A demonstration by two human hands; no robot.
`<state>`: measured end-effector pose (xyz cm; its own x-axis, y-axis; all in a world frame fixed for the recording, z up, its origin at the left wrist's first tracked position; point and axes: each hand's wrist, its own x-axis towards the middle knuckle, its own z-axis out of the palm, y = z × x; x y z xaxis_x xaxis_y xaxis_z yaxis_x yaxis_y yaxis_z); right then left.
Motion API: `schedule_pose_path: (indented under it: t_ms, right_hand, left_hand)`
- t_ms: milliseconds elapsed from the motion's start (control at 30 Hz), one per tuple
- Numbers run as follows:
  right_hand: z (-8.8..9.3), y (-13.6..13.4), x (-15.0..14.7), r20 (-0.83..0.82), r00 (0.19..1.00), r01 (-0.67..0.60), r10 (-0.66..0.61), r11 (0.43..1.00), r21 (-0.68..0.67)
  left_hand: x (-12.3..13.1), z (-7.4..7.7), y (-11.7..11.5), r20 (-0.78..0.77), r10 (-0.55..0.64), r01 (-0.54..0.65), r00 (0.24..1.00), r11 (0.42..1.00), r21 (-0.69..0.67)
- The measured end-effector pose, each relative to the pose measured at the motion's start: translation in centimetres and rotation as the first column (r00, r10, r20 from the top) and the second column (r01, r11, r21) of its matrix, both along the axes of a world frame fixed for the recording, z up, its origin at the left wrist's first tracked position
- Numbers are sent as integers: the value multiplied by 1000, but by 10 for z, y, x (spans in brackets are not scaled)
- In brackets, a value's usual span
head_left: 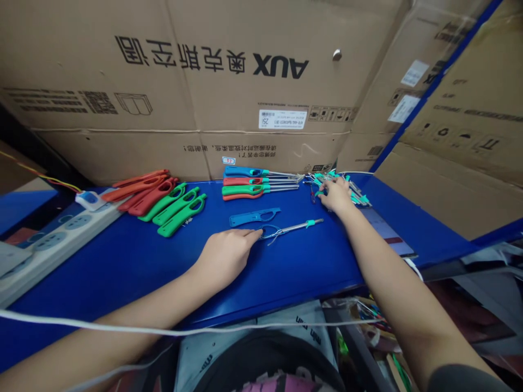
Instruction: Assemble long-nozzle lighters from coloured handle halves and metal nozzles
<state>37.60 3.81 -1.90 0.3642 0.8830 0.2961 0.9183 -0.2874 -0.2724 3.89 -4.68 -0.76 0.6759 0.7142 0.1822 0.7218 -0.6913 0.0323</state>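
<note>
lighters [245,181] at twelve o'clock look done, handles [180,213] at ten remain; left hand [226,256] holds blue shell [265,236], right hand [337,194] unclear.

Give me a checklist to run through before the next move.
1. Left grip at the blue-handled rod: ok, fingertips at its handle end.
2. Thin wires tucked inside the handle: not ok, ends stick out.
3. Loose blue shell within reach: ok, lying just beyond the rod.
4. Right grip at the pile of turquoise-and-metal parts: ok; whether it has secured one: cannot tell.
5. White cable clear of the left forearm in view: not ok, it crosses in front.
</note>
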Motion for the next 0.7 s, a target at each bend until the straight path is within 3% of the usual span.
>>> schedule_pose_path:
  t_ms: [133,233,333,433,500,600,700]
  right_hand:
    - [7,1,3,-26,999,-28,31,996,85]
    - [12,3,0,-237,956,-121,171,970,210]
    - [14,3,-10,-549,760,-233,348,934,269]
    - [11,-1,-22,-653,598,-416,464,877,243]
    - [7,-3,-27,-608,616,-519,500,839,165]
    - [3,-5,-30,-506,721,-535,472,844,25]
    - [3,-6,-30,-534,719,-564,445,822,-74]
  left_hand:
    - [-1,1,4,62,-34,30,997,998,53]
    - [-2,1,8,140,-50,45,989,998,37]
    - [-1,-1,12,208,-38,39,977,999,1]
    - [-1,-5,15,238,-48,53,970,999,-13]
    - [-1,-7,16,247,-56,62,967,998,-15]
    - [-1,-8,17,248,-62,68,967,998,-17]
    - [-1,-6,17,246,-60,68,967,997,-24]
